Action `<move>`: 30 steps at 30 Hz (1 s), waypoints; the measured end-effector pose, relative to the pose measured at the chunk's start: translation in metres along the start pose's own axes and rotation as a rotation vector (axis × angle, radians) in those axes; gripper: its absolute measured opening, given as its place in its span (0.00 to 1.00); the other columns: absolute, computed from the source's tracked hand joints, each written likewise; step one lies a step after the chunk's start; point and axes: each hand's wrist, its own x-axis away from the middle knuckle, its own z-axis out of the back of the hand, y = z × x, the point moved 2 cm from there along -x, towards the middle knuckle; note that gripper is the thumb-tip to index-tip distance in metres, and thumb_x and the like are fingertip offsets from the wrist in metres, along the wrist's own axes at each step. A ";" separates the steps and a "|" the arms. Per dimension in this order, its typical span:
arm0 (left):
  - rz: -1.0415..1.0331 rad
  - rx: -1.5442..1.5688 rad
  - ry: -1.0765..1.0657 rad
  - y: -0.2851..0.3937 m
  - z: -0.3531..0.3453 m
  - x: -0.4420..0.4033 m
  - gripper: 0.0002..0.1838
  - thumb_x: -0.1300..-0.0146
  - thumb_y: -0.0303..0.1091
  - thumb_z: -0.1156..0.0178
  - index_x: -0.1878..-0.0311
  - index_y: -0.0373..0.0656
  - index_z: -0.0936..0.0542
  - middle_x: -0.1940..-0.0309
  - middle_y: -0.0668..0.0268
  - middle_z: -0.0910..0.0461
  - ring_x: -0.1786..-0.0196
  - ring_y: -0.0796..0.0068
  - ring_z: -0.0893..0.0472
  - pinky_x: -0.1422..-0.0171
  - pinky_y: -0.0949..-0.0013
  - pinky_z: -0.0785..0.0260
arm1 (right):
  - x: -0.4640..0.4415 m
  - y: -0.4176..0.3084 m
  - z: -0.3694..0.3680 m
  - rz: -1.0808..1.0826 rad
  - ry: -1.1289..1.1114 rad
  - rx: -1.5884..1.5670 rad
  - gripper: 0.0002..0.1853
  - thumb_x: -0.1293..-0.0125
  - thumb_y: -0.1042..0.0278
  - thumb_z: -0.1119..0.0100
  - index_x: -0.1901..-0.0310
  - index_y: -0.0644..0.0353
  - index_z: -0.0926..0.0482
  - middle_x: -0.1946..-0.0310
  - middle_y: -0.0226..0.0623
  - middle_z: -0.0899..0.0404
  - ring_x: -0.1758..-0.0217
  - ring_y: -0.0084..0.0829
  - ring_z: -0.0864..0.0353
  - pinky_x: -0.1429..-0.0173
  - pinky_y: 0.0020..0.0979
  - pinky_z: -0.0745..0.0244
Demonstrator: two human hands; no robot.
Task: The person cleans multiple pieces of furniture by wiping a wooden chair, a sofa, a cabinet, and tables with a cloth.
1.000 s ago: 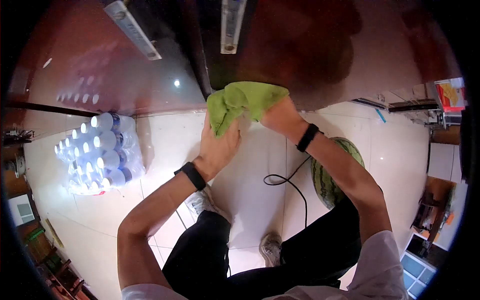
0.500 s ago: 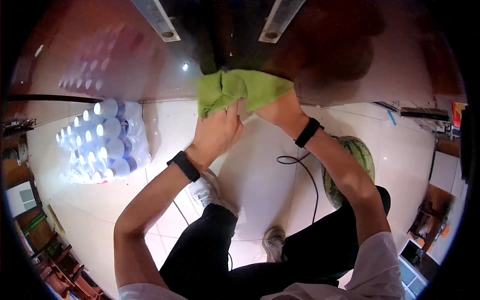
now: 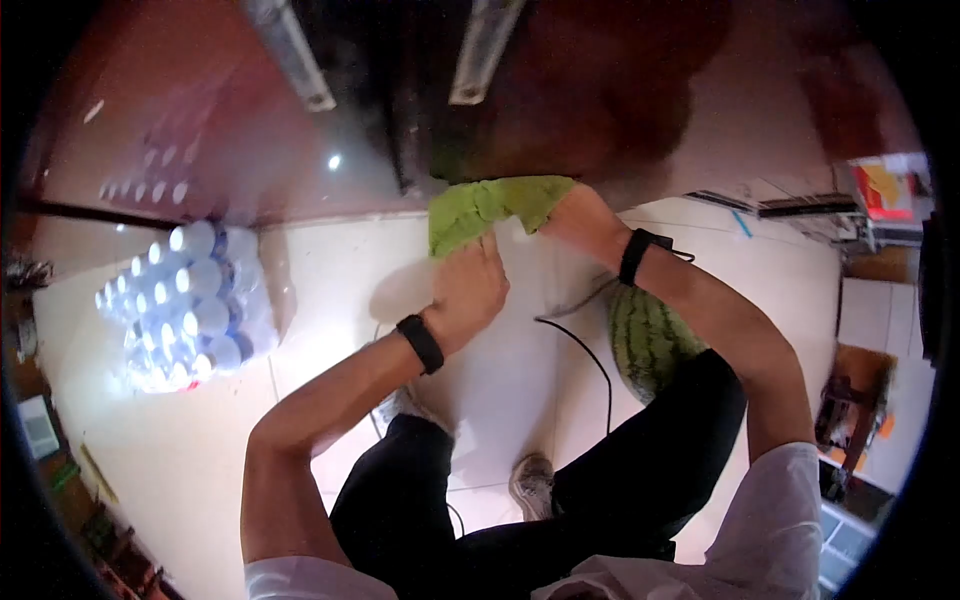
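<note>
A green cloth (image 3: 478,207) is spread against the bottom of a glossy dark reddish-brown cabinet front (image 3: 610,110). At the cloth's lower left side is my left hand (image 3: 468,290), with its fingertips gripping the hanging edge. My right hand (image 3: 588,228) has the cloth's right end, its fingers mostly hidden behind the fabric. Black bands circle both wrists. Above the cloth, a left metal handle (image 3: 290,55) and a right metal handle (image 3: 485,50) flank the dark seam between the doors.
Shrink-wrapped water bottles (image 3: 190,310) stand on the pale tiled floor (image 3: 330,290) at left. A watermelon (image 3: 645,345) lies under my right forearm, near my knee. A black cable (image 3: 605,375) runs over the tiles. Shelves and boxes line the right side.
The view has shifted, and the door handles sit further left in it. Both hands and the cloth have moved rightward relative to the door seam, staying at the cabinet's lower edge.
</note>
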 end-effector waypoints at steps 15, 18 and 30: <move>-0.530 -0.209 1.098 0.183 0.228 -0.029 0.22 0.36 0.37 0.37 0.39 0.45 0.18 0.51 0.52 0.17 0.46 0.52 0.17 0.37 0.51 0.26 | 0.147 0.056 0.284 -0.385 0.760 0.562 0.53 0.35 0.62 0.39 0.18 0.67 0.64 0.26 0.68 0.42 0.27 0.69 0.39 0.23 0.57 0.42; -0.487 -0.666 1.014 0.154 0.176 -0.053 0.25 0.34 0.41 0.39 0.34 0.48 0.21 0.46 0.55 0.19 0.42 0.55 0.18 0.33 0.51 0.28 | 0.123 0.054 0.233 -0.607 0.629 0.460 0.45 0.34 0.61 0.41 0.20 0.68 0.50 0.25 0.63 0.40 0.24 0.65 0.39 0.20 0.52 0.44; 1.990 -4.106 -0.023 -0.048 -0.079 -0.078 0.31 0.29 0.39 0.46 0.23 0.51 0.31 0.20 0.72 0.37 0.16 0.67 0.46 0.11 0.53 0.63 | 0.077 0.005 -0.127 -0.606 0.226 -0.092 0.28 0.31 0.61 0.33 0.31 0.55 0.27 0.33 0.34 0.24 0.31 0.32 0.25 0.26 0.40 0.29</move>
